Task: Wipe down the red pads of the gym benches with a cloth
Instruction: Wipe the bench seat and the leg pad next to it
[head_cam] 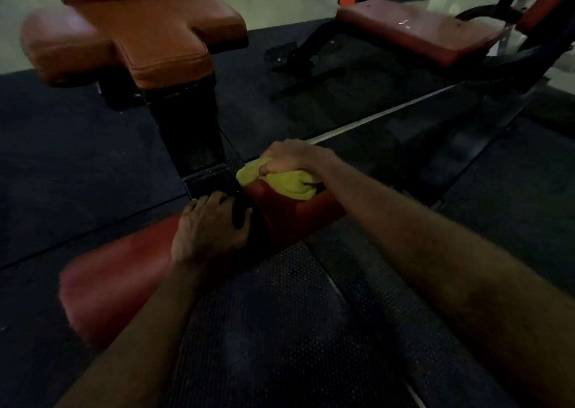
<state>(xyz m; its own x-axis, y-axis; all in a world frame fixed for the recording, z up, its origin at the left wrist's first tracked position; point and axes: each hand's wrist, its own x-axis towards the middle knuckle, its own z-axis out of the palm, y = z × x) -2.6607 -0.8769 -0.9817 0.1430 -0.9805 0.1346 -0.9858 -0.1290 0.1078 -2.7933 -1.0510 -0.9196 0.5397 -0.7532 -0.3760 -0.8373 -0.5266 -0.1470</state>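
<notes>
A low red pad runs across the middle of the view, split by a black bar into a right part (289,211) and a left part (118,270). My right hand (292,158) grips a bunched yellow cloth (289,183) and presses it on the top of the right part. My left hand (211,227) rests on the black bar (239,202) between the two parts, its fingers curled over the bar.
An orange cross-shaped seat pad (140,34) on a black post (189,130) stands behind at upper left. A red bench seat (413,31) on a black frame is at upper right. Dark rubber matting (280,330) covers the floor, with a pale line (373,118) running across it.
</notes>
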